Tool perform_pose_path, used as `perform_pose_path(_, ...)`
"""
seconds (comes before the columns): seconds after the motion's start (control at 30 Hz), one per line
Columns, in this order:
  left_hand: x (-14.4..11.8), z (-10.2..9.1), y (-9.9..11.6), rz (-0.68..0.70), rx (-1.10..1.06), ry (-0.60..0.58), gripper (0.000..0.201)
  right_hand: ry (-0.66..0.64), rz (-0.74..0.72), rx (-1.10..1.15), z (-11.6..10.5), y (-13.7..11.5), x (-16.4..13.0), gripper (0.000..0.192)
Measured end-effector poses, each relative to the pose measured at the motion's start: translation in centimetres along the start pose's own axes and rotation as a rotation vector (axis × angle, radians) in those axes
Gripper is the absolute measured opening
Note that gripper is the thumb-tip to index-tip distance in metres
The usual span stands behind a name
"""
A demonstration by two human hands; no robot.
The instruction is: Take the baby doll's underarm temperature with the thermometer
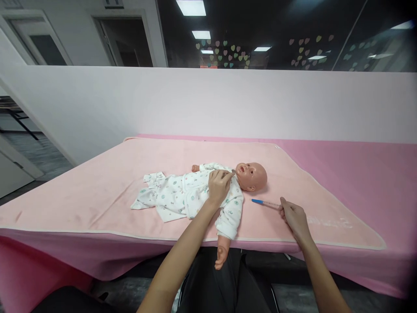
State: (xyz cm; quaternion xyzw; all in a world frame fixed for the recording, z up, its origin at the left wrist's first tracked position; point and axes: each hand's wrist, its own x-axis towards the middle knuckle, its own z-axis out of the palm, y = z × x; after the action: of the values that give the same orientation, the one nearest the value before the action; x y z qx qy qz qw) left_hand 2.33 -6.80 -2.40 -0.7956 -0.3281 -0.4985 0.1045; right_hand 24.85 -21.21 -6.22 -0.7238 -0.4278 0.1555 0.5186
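A baby doll (pixel 250 176) lies on its back on a peach mat (pixel 107 187), its head to the right. It wears a white printed top (pixel 232 208) and matching trousers (pixel 169 195). My left hand (pixel 220 186) rests over the doll's upper chest, its fingers pinched together at the collar below the chin. Just right of the doll's shoulder, my right hand (pixel 294 218) grips the end of a slim, clear stick with a blue tip, which looks like a thermometer (pixel 265 203). Its blue end points left, toward the doll. One doll arm hangs over the near table edge.
Pink cloth (pixel 352 174) covers the table under the mat and drapes over the front edge. Behind it stands a white half wall (pixel 211 104) with dark glass above, dotted with heart stickers (pixel 224 54). My legs (pixel 224 282) are below the near edge.
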Motion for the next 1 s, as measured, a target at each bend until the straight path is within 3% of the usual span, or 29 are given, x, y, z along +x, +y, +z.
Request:
perform_pose_path(0.13, -0.1, 0.0, 0.0, -0.015, 0.008, 0.015, 0.018, 0.007, -0.046, -0.382, -0.5, -0.2, -0.4, 0.05)
perform_pose_path(0.27, -0.1, -0.1, 0.0, -0.054, 0.014, 0.042, 0.015, 0.208, -0.159, -0.603, 0.4, -1.7, -0.9, 0.037)
perform_pose_path(0.33, -0.1, -0.1, 0.1, -0.066, 0.013, 0.049, 0.013, 0.249, -0.296, -0.515, 2.0, -3.5, -0.9, 0.031)
perform_pose_path(0.47, -0.1, -0.2, 0.2, -0.082, 0.002, 0.052, 0.011, 0.129, -0.633, -0.134, 7.9, -8.6, 0.2, 0.032)
perform_pose_path(0.57, -0.2, -0.3, 0.1, -0.092, -0.012, 0.059, 0.007, 0.015, -0.695, 0.003, 12.9, -11.3, 1.5, 0.046)
perform_pose_path(0.67, -0.2, -0.2, -0.1, -0.122, 0.013, 0.065, 0.007, -0.034, -0.689, 0.135, 16.0, -11.5, 2.2, 0.052)
perform_pose_path(0.87, -0.3, -0.1, -0.1, -0.008, 0.057, 0.004, 0.011, 0.052, -0.574, 0.285, 16.5, -9.6, 2.0, 0.047)
perform_pose_path(1.0, -0.4, -0.1, -0.2, -0.033, 0.071, 0.038, 0.013, 0.1, -0.51, 0.309, 16.5, -9.5, 1.9, 0.039)
